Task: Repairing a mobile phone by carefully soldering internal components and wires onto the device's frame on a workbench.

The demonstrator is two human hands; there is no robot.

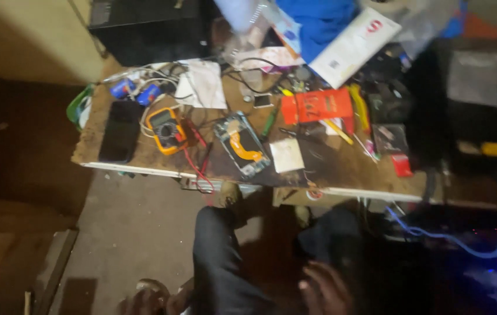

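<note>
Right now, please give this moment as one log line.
hands: low, empty, off bench | opened phone: flat on workbench | multimeter: left of it

Dim and motion-blurred throughout; brightest over the table (342,169), deep shadow around it, blue glow at lower right.

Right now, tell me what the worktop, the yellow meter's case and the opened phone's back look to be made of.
Worktop: likely wood or board, brown, matt, stained, pale worn front edge. Yellow meter: seemingly moulded plastic or rubbery casing, smooth, rounded corners, dark dial. Opened phone: apparently metal and plastic innards with an orange flexible ribbon; blur leaves this open.
</note>
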